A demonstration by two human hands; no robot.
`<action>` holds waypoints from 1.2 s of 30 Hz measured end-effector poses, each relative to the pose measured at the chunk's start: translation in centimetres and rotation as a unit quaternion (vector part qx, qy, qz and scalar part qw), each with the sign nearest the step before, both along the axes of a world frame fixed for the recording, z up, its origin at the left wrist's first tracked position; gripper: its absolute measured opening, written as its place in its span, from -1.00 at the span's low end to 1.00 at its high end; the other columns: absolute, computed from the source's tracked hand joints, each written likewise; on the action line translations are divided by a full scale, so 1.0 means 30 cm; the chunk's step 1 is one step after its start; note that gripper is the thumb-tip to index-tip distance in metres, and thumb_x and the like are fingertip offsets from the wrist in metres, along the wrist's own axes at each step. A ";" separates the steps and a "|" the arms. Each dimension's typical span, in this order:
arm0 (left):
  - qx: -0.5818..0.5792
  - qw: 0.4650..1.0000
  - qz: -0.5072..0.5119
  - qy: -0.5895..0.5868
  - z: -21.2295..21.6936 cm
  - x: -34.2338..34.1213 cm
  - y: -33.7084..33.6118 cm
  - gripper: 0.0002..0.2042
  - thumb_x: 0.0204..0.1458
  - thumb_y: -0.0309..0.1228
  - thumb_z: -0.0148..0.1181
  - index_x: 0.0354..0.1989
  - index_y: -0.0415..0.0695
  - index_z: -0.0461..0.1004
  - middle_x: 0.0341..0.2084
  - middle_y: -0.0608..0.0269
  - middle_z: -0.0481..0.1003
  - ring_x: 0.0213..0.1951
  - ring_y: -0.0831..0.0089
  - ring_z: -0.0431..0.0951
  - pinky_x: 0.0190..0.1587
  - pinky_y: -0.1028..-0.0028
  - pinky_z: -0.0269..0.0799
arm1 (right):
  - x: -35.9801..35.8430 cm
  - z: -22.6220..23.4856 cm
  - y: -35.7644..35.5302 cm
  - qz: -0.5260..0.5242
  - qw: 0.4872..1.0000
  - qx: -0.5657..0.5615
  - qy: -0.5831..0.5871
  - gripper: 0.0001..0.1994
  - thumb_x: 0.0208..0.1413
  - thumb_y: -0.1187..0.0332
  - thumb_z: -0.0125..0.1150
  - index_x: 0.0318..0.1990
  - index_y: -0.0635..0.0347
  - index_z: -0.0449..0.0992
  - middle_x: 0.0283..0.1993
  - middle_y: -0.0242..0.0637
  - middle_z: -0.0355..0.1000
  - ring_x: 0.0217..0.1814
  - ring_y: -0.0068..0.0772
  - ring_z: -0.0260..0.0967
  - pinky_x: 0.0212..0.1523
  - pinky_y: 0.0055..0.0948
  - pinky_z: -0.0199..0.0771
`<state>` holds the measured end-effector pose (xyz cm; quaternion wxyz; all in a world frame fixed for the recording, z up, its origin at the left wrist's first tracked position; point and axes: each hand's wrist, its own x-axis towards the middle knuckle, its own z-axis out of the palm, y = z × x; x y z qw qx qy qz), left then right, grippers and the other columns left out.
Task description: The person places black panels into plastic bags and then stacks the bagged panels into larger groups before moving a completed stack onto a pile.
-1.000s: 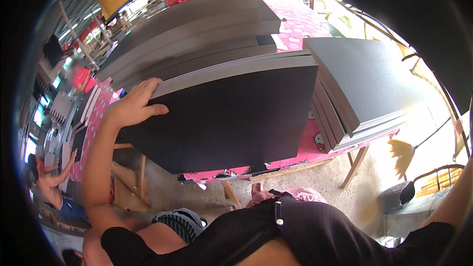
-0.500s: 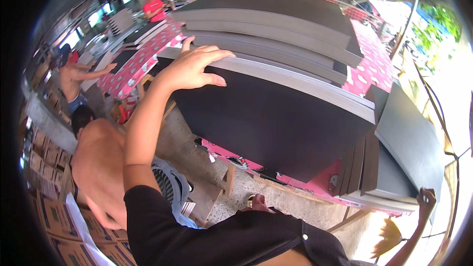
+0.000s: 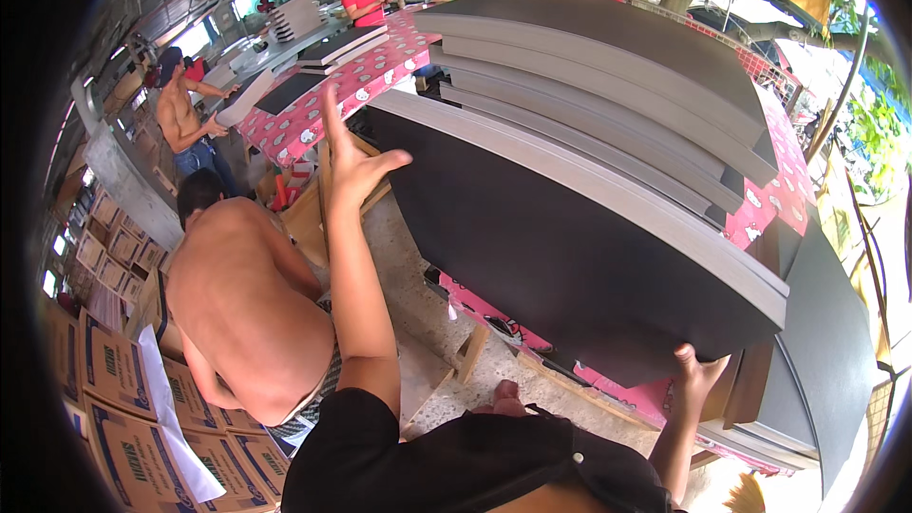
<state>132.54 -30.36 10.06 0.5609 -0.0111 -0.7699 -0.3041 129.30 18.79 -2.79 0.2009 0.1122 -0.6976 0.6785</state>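
Observation:
A stack of large dark boards with pale grey edges stands tilted in front of me, its black face toward me. By the upper left end of this stack is my left hand, open, with its thumb and fingers spread apart. My right hand grips the lower right edge of the boards; its thumb lies on the black face and its other fingers are partly hidden. Behind, more grey-edged boards lie piled on a table with a pink patterned cover.
Further dark boards lean at the right. A bent-over person works close on my left, beside stacked cardboard cartons. Two more people, one bare-backed and one in a red shirt, stand by the far pink-covered table.
My view has turned left. My right hand has left the leaning boards at the right and come to the black board stack. My left hand has shifted off its top edge to its left end.

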 end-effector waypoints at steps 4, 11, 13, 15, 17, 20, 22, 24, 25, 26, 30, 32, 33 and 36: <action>0.265 0.914 -0.298 -0.075 -0.280 -0.108 -0.108 0.08 -0.45 0.28 0.22 0.18 -0.24 -0.05 0.11 0.07 0.13 0.15 0.29 0.12 0.14 0.35 0.08 | -0.024 -0.029 -0.006 0.011 0.999 -0.033 0.013 -0.10 -0.39 0.08 0.50 0.10 0.31 0.12 0.01 -0.24 0.20 0.05 -0.34 0.17 0.09 -0.38 0.14; 0.343 0.872 -0.321 -0.137 -0.401 -0.162 -0.164 -0.34 -0.21 -0.15 0.35 0.03 -0.24 0.23 -0.09 0.27 0.35 -0.03 0.44 0.33 0.04 0.41 0.22 | -0.019 -0.054 0.012 -0.023 0.999 0.004 -0.039 -0.19 -0.41 0.06 0.51 -0.01 0.31 0.20 -0.08 -0.27 0.24 -0.04 -0.35 0.22 -0.01 -0.39 0.23; 0.316 0.873 -0.328 -0.173 -0.519 -0.160 -0.213 -0.27 -0.19 -0.04 0.28 0.09 -0.24 0.18 -0.01 0.20 0.29 0.04 0.36 0.28 0.08 0.37 0.19 | 0.012 -0.173 0.070 0.006 0.996 0.064 -0.058 -0.19 -0.49 0.03 0.53 -0.08 0.30 0.23 -0.17 -0.29 0.26 -0.17 -0.39 0.26 -0.15 -0.42 0.33; 0.405 0.851 -0.297 -0.150 -0.752 -0.145 -0.306 -0.22 -0.18 0.07 0.20 0.12 -0.23 0.12 0.04 0.18 0.25 0.07 0.32 0.24 0.10 0.34 0.18 | 0.026 -0.451 0.089 0.061 0.989 0.048 -0.123 -0.16 -0.45 0.05 0.53 -0.01 0.28 0.18 -0.20 -0.30 0.27 -0.30 -0.41 0.28 -0.28 -0.40 0.38; 0.454 0.846 -0.255 -0.116 -0.887 -0.086 -0.401 -0.16 -0.16 0.17 0.11 0.16 -0.23 0.07 0.09 0.15 0.20 0.11 0.28 0.21 0.11 0.32 0.17 | 0.064 -0.451 -0.054 0.035 0.993 -0.102 -0.044 -0.08 -0.36 0.02 0.47 0.11 0.30 0.05 -0.14 -0.25 0.25 -0.21 -0.37 0.27 -0.20 -0.40 0.36; 0.413 0.865 -0.269 -0.095 -0.776 -0.149 -0.263 -0.22 -0.12 0.15 0.07 0.15 -0.19 0.05 0.07 0.14 0.20 0.06 0.29 0.26 0.09 0.26 0.23 | -0.023 -0.508 0.015 -0.068 0.995 -0.008 0.069 -0.01 -0.31 0.08 0.46 0.16 0.37 -0.11 -0.02 -0.16 0.18 -0.04 -0.33 0.20 -0.04 -0.35 0.27; 0.524 0.830 -0.176 -0.076 -0.627 -0.154 -0.251 -0.25 -0.09 0.13 0.07 0.15 -0.16 0.03 0.05 0.12 0.21 0.03 0.29 0.28 0.07 0.21 0.26 | -0.054 -0.297 0.002 -0.045 0.999 -0.002 0.025 -0.01 -0.33 0.09 0.48 0.15 0.37 -0.08 -0.02 -0.17 0.19 -0.06 -0.34 0.20 -0.05 -0.36 0.28; 0.518 0.844 -0.125 -0.061 -0.314 -0.183 -0.163 -0.31 -0.01 0.12 -0.04 0.13 -0.18 0.06 0.04 0.12 0.24 0.03 0.28 0.30 0.05 0.21 0.28 | -0.084 -0.039 -0.032 -0.075 0.996 -0.053 -0.019 -0.08 -0.36 0.04 0.47 0.11 0.37 0.06 -0.05 -0.18 0.22 -0.07 -0.34 0.22 -0.03 -0.36 0.27; 0.530 0.835 -0.121 -0.086 -0.140 -0.176 -0.163 -0.27 -0.03 0.17 -0.06 0.12 -0.21 0.12 0.03 0.12 0.28 0.03 0.28 0.32 0.06 0.24 0.27 | -0.125 0.077 -0.052 -0.101 0.990 -0.064 0.069 -0.11 -0.34 0.04 0.46 0.09 0.36 0.10 -0.04 -0.19 0.22 -0.10 -0.35 0.23 -0.01 -0.34 0.24; 0.485 0.857 -0.147 -0.093 0.089 -0.171 0.004 -0.24 -0.06 0.20 -0.04 0.12 -0.23 0.16 0.04 0.11 0.29 0.04 0.25 0.33 0.05 0.25 0.28 | -0.146 0.211 -0.049 -0.135 0.988 -0.054 0.058 -0.17 -0.31 0.06 0.43 0.07 0.37 0.15 -0.05 -0.20 0.25 -0.10 -0.36 0.23 0.01 -0.34 0.22; 0.389 0.893 -0.131 -0.184 0.612 -0.208 -0.064 -0.04 -0.33 0.40 0.02 0.16 -0.13 0.18 0.08 0.02 0.25 0.06 0.12 0.30 0.03 0.04 0.21 | -0.221 0.720 -0.147 -0.122 0.991 -0.043 0.022 -0.32 -0.12 -0.04 0.21 0.13 0.16 0.28 0.13 -0.03 0.24 0.25 -0.29 0.09 0.18 -0.21 0.08; 0.303 0.912 -0.175 -0.212 0.801 -0.373 -0.134 -0.02 -0.33 0.42 -0.01 0.16 -0.17 0.17 0.06 -0.10 0.25 0.04 0.11 0.32 0.02 0.03 0.22 | -0.285 0.926 -0.122 -0.051 0.996 -0.060 0.031 -0.43 -0.06 -0.01 0.17 0.03 0.18 0.33 -0.03 -0.13 0.32 0.00 -0.36 0.23 -0.04 -0.34 0.23; 0.269 0.924 -0.167 -0.214 0.884 -0.425 -0.151 -0.03 -0.32 0.41 -0.01 0.15 -0.18 0.18 0.06 -0.10 0.25 0.04 0.11 0.32 0.03 0.05 0.21 | -0.342 1.005 -0.124 -0.003 0.997 -0.073 0.033 -0.48 -0.02 0.00 0.15 -0.01 0.20 0.35 -0.11 -0.18 0.37 -0.13 -0.39 0.30 -0.15 -0.40 0.31; 0.187 0.957 -0.115 -0.187 0.998 -0.588 -0.161 -0.07 -0.28 0.37 0.00 0.12 -0.21 0.21 0.04 -0.08 0.27 0.05 0.14 0.31 0.05 0.11 0.20 | -0.471 1.181 -0.128 0.097 0.992 -0.066 0.044 -0.57 0.05 0.03 0.09 -0.11 0.22 0.40 -0.26 -0.28 0.45 -0.36 -0.46 0.44 -0.35 -0.51 0.46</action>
